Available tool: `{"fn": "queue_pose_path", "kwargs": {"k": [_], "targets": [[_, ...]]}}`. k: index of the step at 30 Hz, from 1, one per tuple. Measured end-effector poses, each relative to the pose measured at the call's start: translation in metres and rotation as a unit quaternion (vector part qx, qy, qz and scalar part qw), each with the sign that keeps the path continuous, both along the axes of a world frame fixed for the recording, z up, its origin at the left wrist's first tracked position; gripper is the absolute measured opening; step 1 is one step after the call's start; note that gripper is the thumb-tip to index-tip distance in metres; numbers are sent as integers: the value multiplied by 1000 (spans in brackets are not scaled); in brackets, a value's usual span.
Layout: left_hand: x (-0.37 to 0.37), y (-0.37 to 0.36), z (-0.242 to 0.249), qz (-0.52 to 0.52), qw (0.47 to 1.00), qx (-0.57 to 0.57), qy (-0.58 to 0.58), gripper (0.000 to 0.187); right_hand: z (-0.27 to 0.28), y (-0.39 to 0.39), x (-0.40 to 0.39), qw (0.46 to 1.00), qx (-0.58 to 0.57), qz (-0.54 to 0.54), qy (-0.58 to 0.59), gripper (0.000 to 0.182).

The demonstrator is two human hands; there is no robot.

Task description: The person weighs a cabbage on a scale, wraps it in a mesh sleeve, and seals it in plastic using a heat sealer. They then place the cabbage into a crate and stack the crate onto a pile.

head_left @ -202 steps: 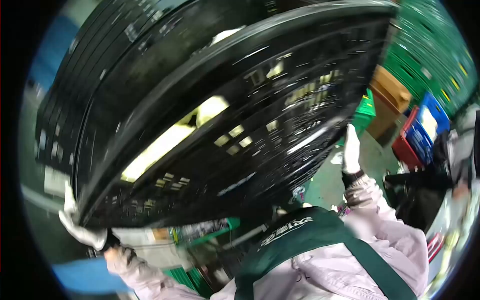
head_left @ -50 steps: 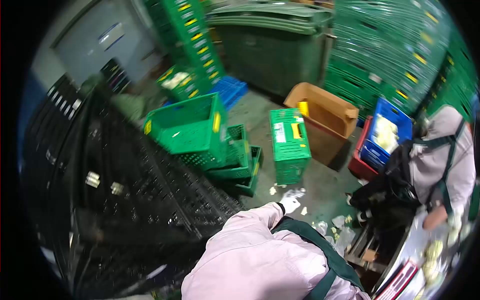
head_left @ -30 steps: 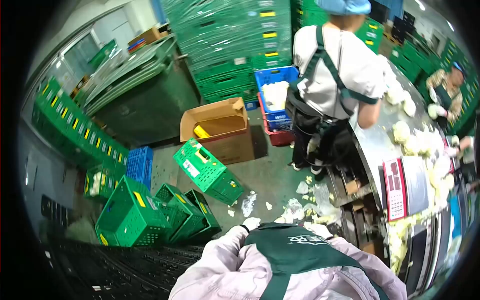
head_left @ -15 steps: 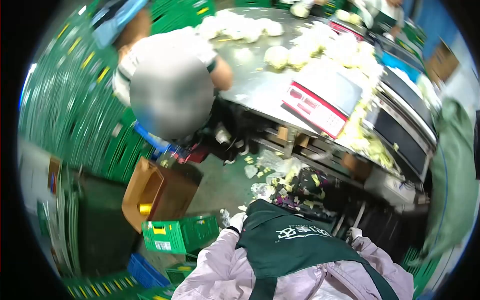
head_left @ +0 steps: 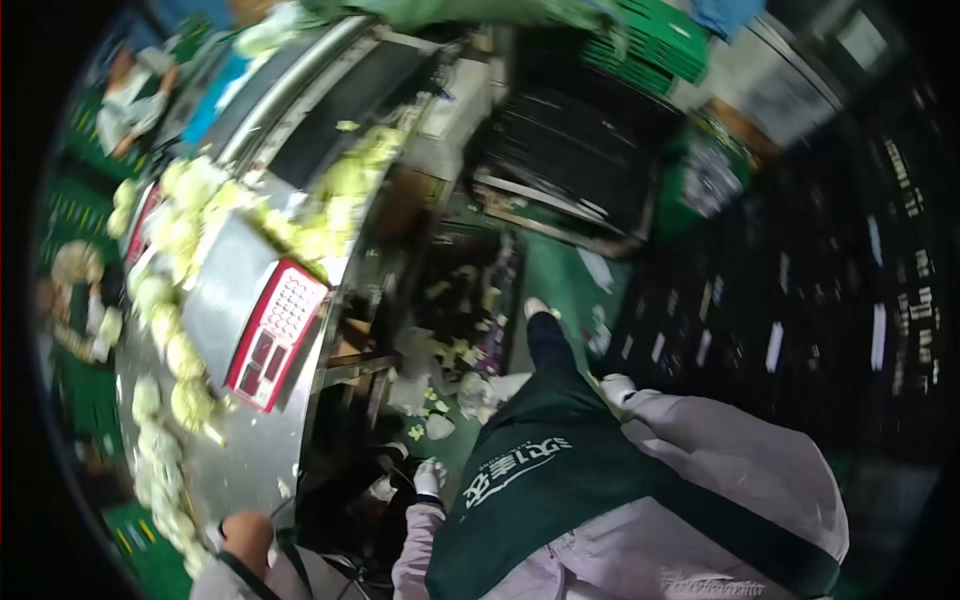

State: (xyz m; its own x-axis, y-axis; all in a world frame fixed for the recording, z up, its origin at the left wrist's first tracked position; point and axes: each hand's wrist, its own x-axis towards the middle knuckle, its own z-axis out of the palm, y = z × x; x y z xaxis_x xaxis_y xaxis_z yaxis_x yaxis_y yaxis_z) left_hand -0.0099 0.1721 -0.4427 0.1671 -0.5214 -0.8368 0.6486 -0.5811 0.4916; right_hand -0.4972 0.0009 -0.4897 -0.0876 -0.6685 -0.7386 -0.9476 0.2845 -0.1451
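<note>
My left hand, in a white glove, hangs low beside my dark green apron, with nothing visible in its loosely extended fingers. On the other side, my right hand, also gloved in white, is close to the apron's edge; its fingers are too small and blurred to read. Neither hand visibly touches the work table. A red-fronted scale stands on the metal table to the left. Cabbages lie in a row beyond it, and pale leaves are heaped alongside.
A co-worker's arm is close at lower left; other people stand across the table. Dark stacked crates line the right side. A black crate-like container is ahead. Leaf scraps and plastic litter the green floor.
My view has swung right, so the table and scale now appear on the left and dark crates fill the right. One of my feet now shows ahead. Both hands remain low.
</note>
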Motion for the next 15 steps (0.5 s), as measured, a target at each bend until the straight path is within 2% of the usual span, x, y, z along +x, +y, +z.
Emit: {"fn": "queue_pose_path", "kwargs": {"k": [1, 2, 3, 4, 5, 6, 7, 8, 9, 10, 11, 12, 14, 15], "targets": [[6, 2, 6, -54, 984, 133, -103, 13, 1, 41, 12, 993, -36, -93, -61, 38], [12, 1, 11, -106, 978, 151, -98, 15, 1, 66, 17, 989, -23, -135, -55, 38], [19, -1, 11, -153, 970, 165, -95, 17, 10, 84, 10, 991, -27, -104, -74, 30], [21, -2, -1, -186, 960, 163, -132, 17, 2, 107, -5, 993, -82, -59, -68, 27], [24, -11, 3, -197, 961, 172, -87, 16, -6, 126, -19, 989, -132, -8, -63, 26], [30, -15, -7, -208, 969, 129, -37, 16, 38, 120, -10, 937, -23, -338, -87, 22], [31, -21, -14, -215, 973, 85, 15, 16, 4, 148, -36, 979, -141, -135, -54, 26], [20, -30, -20, -232, 956, 147, -104, 20, 30, 152, -33, 955, -126, -264, -41, 27], [9, -40, -26, -193, 968, 129, -97, 26, 54, 149, -29, 915, -111, -388, -30, 28], [3, -52, -34, -253, 963, 57, -78, 32, 67, 149, -30, 885, -133, -442, -64, 31], [-12, -65, -40, -270, 953, 90, -103, 37, 74, 157, -30, 851, -153, -493, -97, 34], [-34, -77, -37, -262, 953, 78, -133, 22, 46, 171, -44, 803, -123, -571, -117, 42], [-53, -105, -31, -362, 925, 7, -112, 28, 36, 184, -39, 809, -149, -556, -120, 45], [-71, -115, -15, -333, 937, -16, -101, 26, 35, 189, -39, 815, -176, -538, -125, 48]]}}
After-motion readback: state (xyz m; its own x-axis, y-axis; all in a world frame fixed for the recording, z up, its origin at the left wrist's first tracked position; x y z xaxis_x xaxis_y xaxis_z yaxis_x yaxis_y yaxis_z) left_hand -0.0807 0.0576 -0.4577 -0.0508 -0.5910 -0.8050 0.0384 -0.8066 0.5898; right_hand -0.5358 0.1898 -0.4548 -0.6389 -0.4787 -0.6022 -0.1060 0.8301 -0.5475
